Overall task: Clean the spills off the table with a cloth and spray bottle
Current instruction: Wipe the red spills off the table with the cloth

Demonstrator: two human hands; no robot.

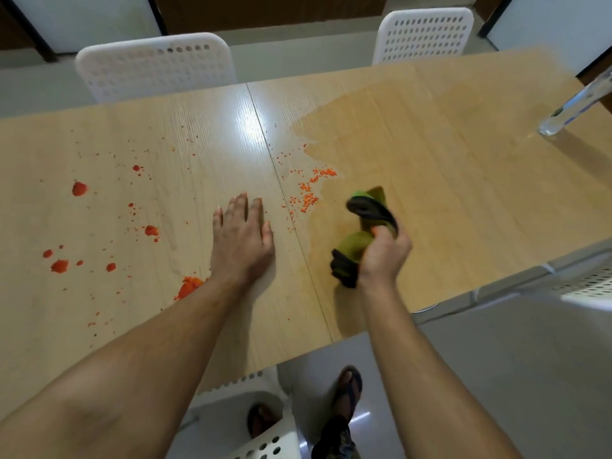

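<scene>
Wooden table [447, 154], light laminate, two panels meeting at a seam down the middle. Left panel: red-orange spills [79, 188] in blobs and specks, largest smear touching the left forearm near the front edge. Along the seam: scattered orange granules [309, 188]. Right panel: darker wet film across most of the surface, its edge just beside the granules.

Left hand [241, 236]: flat on the table, palm down, fingers straight and slightly spread, holding nothing.

Right hand [384, 256]: fingers curled round a bunched green and black cloth [361, 240], which is on or just above the wet panel; contact cannot be told.

Clear bottle [576, 104]: far right of the table, blurred, spray head not discernible.

White perforated chairs [155, 67]: two beyond the far edge, others partly visible at the near and right sides.
</scene>
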